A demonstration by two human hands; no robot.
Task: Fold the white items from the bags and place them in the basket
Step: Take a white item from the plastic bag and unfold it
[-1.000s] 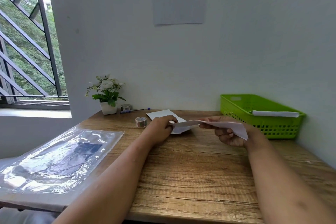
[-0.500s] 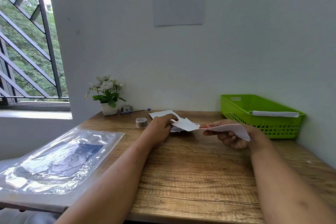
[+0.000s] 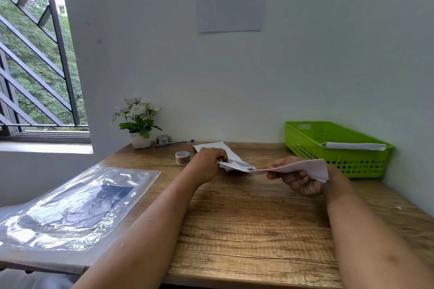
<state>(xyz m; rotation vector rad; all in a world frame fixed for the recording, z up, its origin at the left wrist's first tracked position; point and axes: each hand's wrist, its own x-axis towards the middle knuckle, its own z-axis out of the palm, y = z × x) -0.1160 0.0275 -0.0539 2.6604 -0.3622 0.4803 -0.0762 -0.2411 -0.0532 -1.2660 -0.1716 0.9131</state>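
Note:
A white sheet [image 3: 303, 167] hangs just above the wooden table [image 3: 246, 223], held at both ends. My left hand [image 3: 207, 165] pinches its left end, which is bent and creased. My right hand [image 3: 297, 179] grips the right part from below, thumb on top. A second white sheet [image 3: 211, 146] lies flat on the table behind my left hand. The green basket [image 3: 338, 148] stands at the back right with a folded white item [image 3: 354, 146] resting across its rim. Clear plastic bags [image 3: 70, 206] lie at the left.
A potted white flower [image 3: 138, 124], two tape rolls [image 3: 182, 157] and a blue pen [image 3: 173, 143] sit at the table's back left. The wall runs close behind and to the right. A barred window is at the left.
My left hand has bent the sheet's left end over and crumpled it toward the middle. My right hand has shifted slightly right with its end.

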